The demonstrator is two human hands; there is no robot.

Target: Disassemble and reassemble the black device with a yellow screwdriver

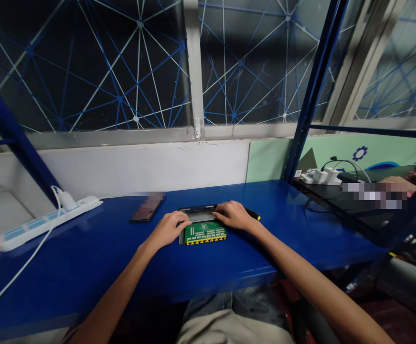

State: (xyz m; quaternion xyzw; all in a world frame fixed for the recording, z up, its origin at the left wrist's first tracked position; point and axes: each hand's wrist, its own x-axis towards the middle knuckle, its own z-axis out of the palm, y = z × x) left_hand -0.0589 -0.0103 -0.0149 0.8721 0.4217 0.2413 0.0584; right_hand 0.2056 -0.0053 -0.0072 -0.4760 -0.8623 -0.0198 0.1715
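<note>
A green circuit board (pixel 206 230) with a row of yellow-edged ports along its near side lies partly in a dark metal casing (pixel 201 215) on the blue table. My left hand (pixel 169 228) is closed at the board's far left corner, thumb and fingers bent over its edge. At the far right corner, my right hand (pixel 233 215) has its fingers curled down onto the board. Both sets of fingertips are partly hidden against the casing. Just behind my right hand lies a black tool handle with a yellow end (pixel 258 218); its other end is mostly covered.
A phone (pixel 147 207) lies on the blue table (pixel 122 267) beyond my left hand. At left is a white power strip (pixel 46 223) with a plugged-in cable. Blue posts stand at both sides. Another person's hand (pixel 396 185) is at the dark table on the right.
</note>
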